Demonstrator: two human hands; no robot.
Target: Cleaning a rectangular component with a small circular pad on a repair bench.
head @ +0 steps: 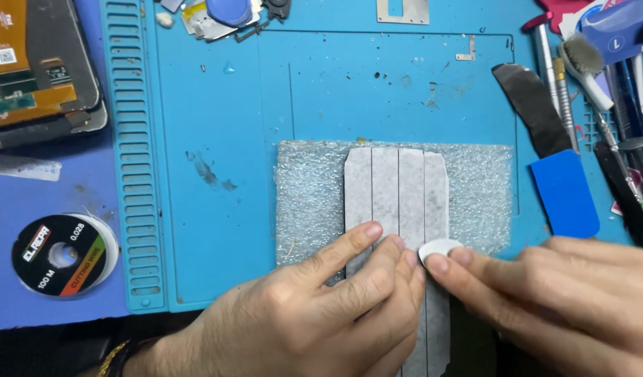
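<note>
Grey strips (397, 209) — flat on foam (314, 202)

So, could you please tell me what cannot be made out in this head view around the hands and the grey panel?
- Lower end of the grey panel: covered by the left hand and cut off by the bottom edge.
- White pick: mostly hidden by the right hand fingertips.
- Tools at right: cut off by the frame edge.
- Bubble wrap: its middle lies hidden under the panel.

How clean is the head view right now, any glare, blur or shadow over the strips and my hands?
Head view: even light, no hard shadows; grey strips and the foam sheet under them are sharp. Left hand is crisp; right hand is slightly soft at its edge, pinching a small white piece. Mild sheen on the blue mat, no washout.
</note>
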